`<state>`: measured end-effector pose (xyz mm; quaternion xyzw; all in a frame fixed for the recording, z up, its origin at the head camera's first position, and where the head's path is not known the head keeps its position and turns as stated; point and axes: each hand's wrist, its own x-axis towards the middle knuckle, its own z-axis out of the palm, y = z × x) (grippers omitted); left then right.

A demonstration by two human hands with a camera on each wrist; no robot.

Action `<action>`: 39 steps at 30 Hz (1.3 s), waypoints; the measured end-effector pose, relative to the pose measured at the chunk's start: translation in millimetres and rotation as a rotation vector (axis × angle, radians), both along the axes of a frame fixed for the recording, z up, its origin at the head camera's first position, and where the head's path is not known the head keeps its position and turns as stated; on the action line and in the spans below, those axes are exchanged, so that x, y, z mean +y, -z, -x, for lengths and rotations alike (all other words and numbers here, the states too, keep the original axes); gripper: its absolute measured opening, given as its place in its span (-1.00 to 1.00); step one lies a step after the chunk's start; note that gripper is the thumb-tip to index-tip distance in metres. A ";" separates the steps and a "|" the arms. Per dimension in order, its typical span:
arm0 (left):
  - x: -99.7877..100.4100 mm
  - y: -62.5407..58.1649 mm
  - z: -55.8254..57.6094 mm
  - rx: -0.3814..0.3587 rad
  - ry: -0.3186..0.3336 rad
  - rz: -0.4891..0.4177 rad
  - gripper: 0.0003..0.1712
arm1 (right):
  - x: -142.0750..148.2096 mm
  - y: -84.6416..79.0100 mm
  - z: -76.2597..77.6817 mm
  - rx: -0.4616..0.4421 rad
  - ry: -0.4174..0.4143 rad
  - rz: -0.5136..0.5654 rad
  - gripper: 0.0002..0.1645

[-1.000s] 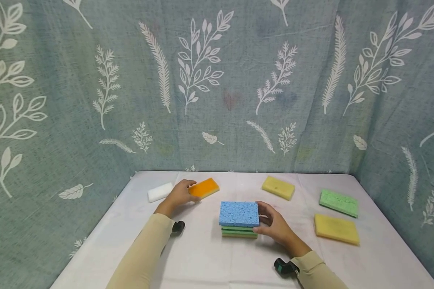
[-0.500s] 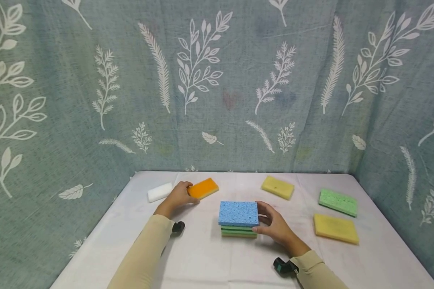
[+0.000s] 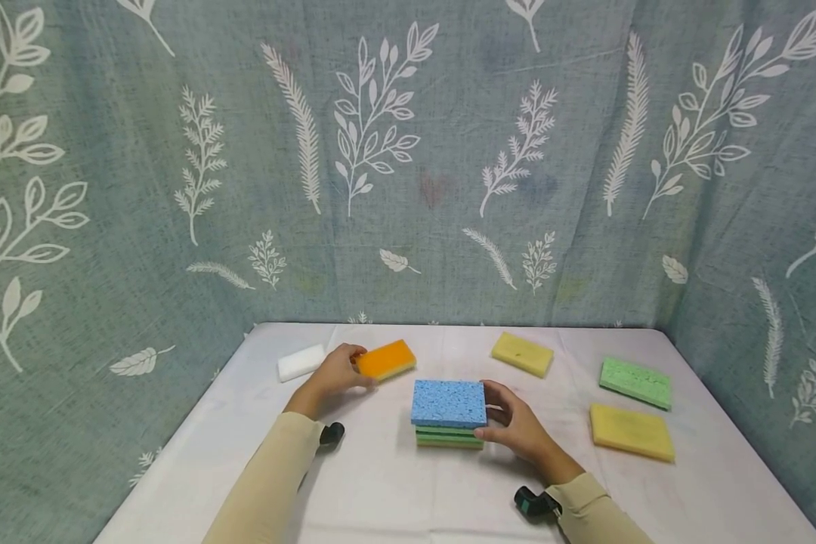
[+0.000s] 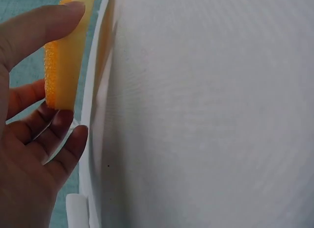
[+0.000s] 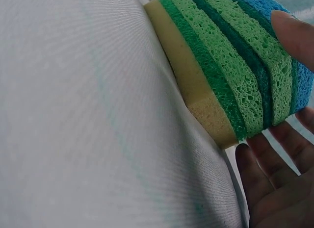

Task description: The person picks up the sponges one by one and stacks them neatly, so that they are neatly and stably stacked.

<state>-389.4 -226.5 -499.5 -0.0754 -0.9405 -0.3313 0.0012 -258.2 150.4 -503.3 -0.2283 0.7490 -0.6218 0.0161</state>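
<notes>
Toward the back left of the table, my left hand (image 3: 333, 375) grips the left end of an orange sponge (image 3: 387, 360) with a yellow underside. In the left wrist view, the thumb lies along the yellow side of this sponge (image 4: 71, 66), and fingertips touch its end. A stack stands in the middle: a blue sponge (image 3: 449, 403) on top, green-and-dark-green layers (image 5: 245, 61) below and a yellow layer (image 5: 181, 56) at the bottom. My right hand (image 3: 520, 427) holds the stack's right side, thumb at the near side, fingers around the end.
A white sponge (image 3: 301, 363) lies left of my left hand. On the right are a yellow sponge (image 3: 523, 353) at the back, a green sponge (image 3: 635, 383) and a larger yellow sponge (image 3: 632, 431). A patterned curtain (image 3: 408, 166) hangs behind the white-covered table (image 3: 381, 491).
The orange sponge has shifted slightly right and nearer with my left hand, and the left forearm has dropped a little. My right hand and the stack stay in place.
</notes>
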 end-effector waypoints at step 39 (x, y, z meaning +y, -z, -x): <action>28.0 -58.7 -50.1 0.185 0.300 0.002 -0.21 | -1.3 -2.7 -2.6 0.002 0.003 0.016 0.03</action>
